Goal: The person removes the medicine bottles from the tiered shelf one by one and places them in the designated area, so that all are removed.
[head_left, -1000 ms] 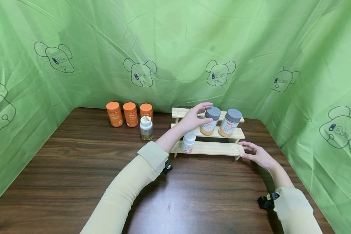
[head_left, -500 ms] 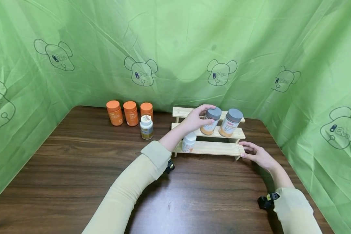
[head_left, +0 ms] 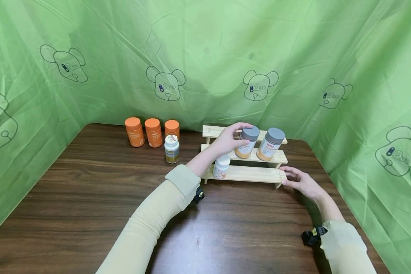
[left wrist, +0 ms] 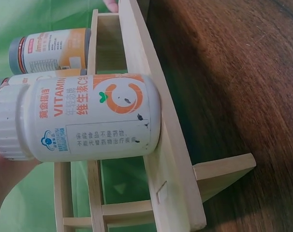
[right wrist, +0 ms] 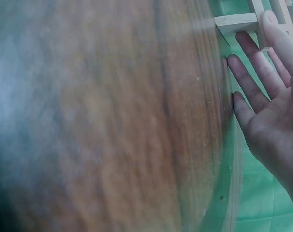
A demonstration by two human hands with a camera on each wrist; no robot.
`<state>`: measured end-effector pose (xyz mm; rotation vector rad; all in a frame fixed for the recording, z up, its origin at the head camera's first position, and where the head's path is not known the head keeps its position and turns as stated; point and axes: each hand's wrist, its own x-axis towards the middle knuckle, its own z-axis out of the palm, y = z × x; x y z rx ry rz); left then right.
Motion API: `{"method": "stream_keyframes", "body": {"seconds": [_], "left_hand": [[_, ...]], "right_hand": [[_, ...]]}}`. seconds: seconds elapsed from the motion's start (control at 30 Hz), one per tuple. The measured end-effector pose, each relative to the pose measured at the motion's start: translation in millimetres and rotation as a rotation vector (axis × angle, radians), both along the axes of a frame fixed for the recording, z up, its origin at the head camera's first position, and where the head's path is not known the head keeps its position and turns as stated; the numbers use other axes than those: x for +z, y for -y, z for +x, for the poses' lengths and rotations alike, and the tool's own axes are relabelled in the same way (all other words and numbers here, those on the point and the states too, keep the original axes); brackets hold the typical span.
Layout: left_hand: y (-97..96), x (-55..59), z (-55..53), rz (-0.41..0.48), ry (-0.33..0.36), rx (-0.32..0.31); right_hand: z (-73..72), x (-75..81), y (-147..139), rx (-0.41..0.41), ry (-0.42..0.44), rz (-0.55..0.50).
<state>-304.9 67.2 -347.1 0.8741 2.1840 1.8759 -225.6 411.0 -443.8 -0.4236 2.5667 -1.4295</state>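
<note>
My left hand grips a grey-lidded supplement jar from its left, thumb across the front and fingers at the lid. This jar stands on the middle step of a pale wooden three-step rack. Just right of it is a matching grey-lidded jar. A small white vitamin C bottle sits on the lowest step, below my left wrist. My right hand holds the right end of the lowest step between thumb and fingers; the right wrist view shows the thumb against the wood and the other fingers spread.
Left of the rack, three orange jars line the table's back edge. A white-capped bottle with a gold label stands before the rightmost one. Green cloth walls the brown wooden table at the back and sides.
My left forearm has shifted slightly to the right, with that hand still at the same jar. The right hand stays at the rack's end.
</note>
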Motion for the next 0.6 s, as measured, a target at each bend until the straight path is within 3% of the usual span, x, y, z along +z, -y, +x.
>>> {"method": "stream_keyframes", "body": {"seconds": [0.6], "left_hand": [[4.4,-3.5,-0.8,0.046,-0.05,0.045]], "right_hand": [[1.0,1.6,2.1,-0.014,0.011,-0.008]]}}
